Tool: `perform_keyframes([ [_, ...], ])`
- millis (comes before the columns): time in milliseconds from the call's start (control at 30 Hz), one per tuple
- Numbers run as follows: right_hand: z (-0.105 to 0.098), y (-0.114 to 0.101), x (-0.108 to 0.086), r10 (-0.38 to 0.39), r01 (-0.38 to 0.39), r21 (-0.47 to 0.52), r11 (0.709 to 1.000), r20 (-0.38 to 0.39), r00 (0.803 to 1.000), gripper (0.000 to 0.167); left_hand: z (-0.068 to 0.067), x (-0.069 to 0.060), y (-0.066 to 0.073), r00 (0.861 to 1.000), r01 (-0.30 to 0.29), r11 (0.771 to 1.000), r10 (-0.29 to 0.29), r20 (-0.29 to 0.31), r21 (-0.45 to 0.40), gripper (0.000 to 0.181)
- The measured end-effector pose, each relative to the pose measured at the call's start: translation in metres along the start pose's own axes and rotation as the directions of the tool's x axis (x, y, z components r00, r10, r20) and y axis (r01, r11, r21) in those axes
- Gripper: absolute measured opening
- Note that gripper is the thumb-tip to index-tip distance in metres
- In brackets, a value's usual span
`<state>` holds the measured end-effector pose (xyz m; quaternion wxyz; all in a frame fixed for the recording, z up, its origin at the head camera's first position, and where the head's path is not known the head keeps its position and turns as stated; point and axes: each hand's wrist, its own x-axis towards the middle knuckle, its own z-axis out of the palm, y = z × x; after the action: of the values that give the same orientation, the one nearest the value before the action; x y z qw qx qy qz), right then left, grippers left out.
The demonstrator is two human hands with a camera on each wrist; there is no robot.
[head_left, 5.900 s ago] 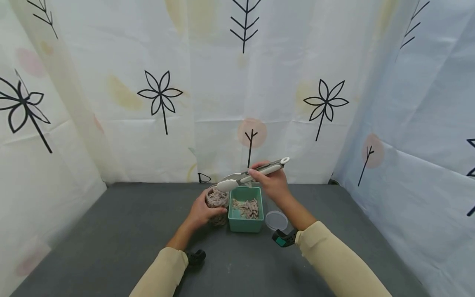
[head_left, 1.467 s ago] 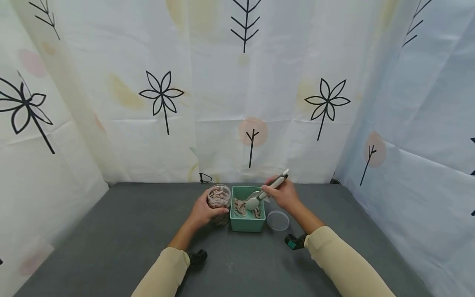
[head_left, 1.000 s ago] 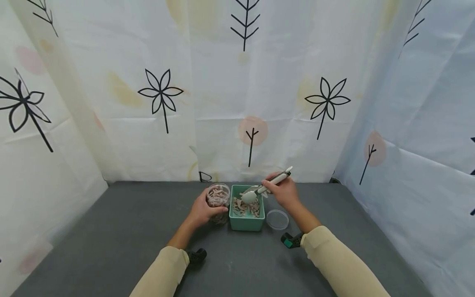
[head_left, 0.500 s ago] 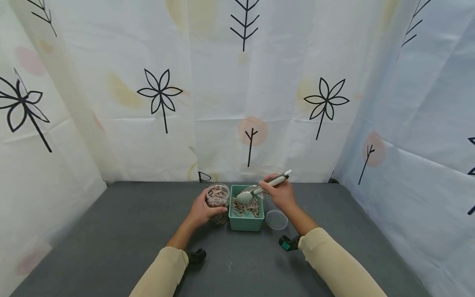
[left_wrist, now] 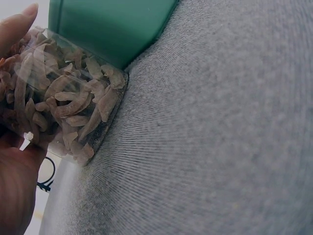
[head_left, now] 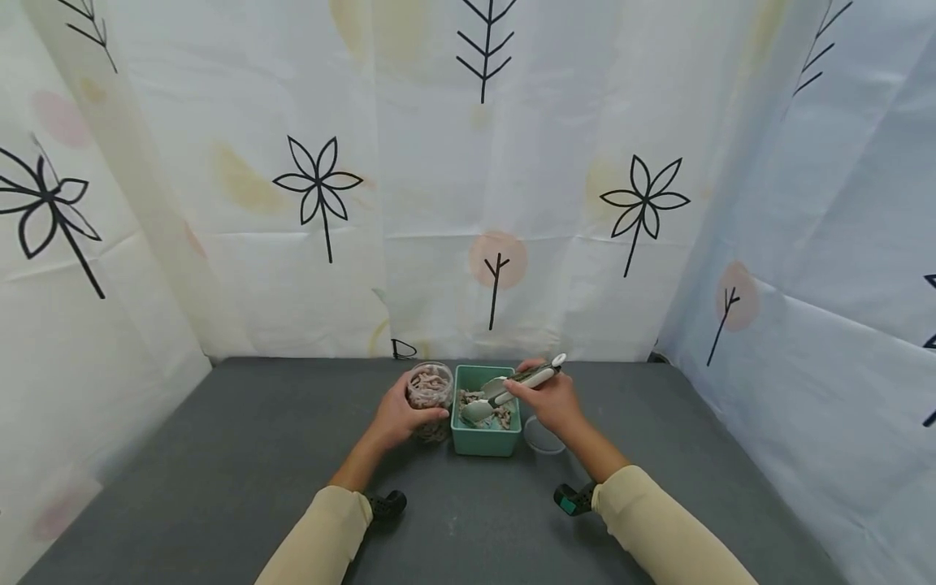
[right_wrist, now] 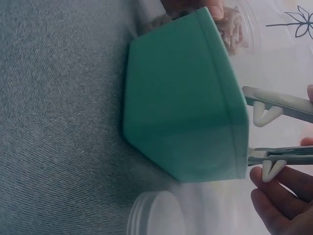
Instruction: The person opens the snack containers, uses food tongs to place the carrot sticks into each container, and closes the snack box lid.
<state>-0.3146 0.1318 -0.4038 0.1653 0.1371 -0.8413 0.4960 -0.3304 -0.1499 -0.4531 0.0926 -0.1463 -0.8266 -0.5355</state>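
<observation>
My left hand (head_left: 398,418) grips a clear plastic jar (head_left: 430,390) around its side, thumb toward the front. The jar stands uncapped, filled with curled, brownish-pink dried-looking strips (left_wrist: 73,98). Against its right side is a mint-green rectangular bin (head_left: 484,443) with similar pieces (head_left: 504,418) on its floor. My right hand (head_left: 553,402) holds white-and-grey tongs (head_left: 532,376) by the handles. Their rounded heads reach down inside the bin, spread apart, over the pieces; whether anything is between them cannot be told. In the right wrist view, the bin wall hides the tong heads.
A round translucent lid (head_left: 543,439) lies on the dark grey table right of the bin, partly behind my right forearm. White patterned cloth (head_left: 439,203) hangs behind and at both sides.
The tongs, near the jar mouth in the oldest frame, are now in the bin. Over the last half second they drop lower, toward its front. My left hand and the jar stay put.
</observation>
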Motion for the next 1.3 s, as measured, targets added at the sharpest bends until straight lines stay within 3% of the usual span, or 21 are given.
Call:
perform_keyframes([
  [200, 0.006, 0.003, 0.0, -0.035, 0.036, 0.021, 0.999, -0.031, 0.999, 0.026, 0.0, 0.0, 0.001, 1.0, -0.005, 1.0, 0.005, -0.004, -0.012, 0.086],
  [467, 0.011, 0.003, 0.005, -0.112, 0.111, -0.036, 0.993, -0.038, 0.993, 0.022, 0.0, 0.0, 0.001, 1.0, 0.009, 1.0, -0.009, -0.004, -0.006, 0.086],
  [900, 0.006, 0.003, 0.006, -0.004, 0.012, 0.085, 0.996, -0.096, 0.995, 0.011, 0.001, 0.001, -0.001, 1.0, 0.017, 1.0, -0.017, -0.001, 0.003, 0.086],
  [1300, -0.016, -0.028, 0.011, -0.048, 0.069, 0.148, 0.987, -0.138, 0.989, 0.013, 0.001, 0.002, 0.0, 1.0, 0.013, 1.0, -0.013, 0.004, -0.001, 0.085],
])
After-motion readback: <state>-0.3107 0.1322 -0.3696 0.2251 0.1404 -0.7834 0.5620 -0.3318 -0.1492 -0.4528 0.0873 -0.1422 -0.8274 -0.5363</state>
